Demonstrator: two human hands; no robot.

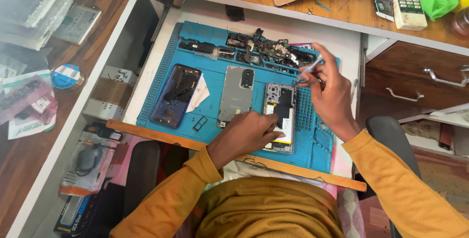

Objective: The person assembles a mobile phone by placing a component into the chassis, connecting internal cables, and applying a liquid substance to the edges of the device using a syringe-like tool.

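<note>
The left hand [244, 133] rests on an opened phone [280, 117] on a blue mat [215, 120]; the right hand [328, 90] holds a thin tool [308, 69] at its top; the back cover [237, 94] lies just beside.

The left hand [243, 134] lies palm down with fingers curled, pressing on the lower part of the opened phone [280, 116]. The right hand [328, 91] is raised just right of this phone, fingers pinched on thin tweezers [309, 68]. Both forearms wear orange sleeves and bend inward toward the phone.
</note>
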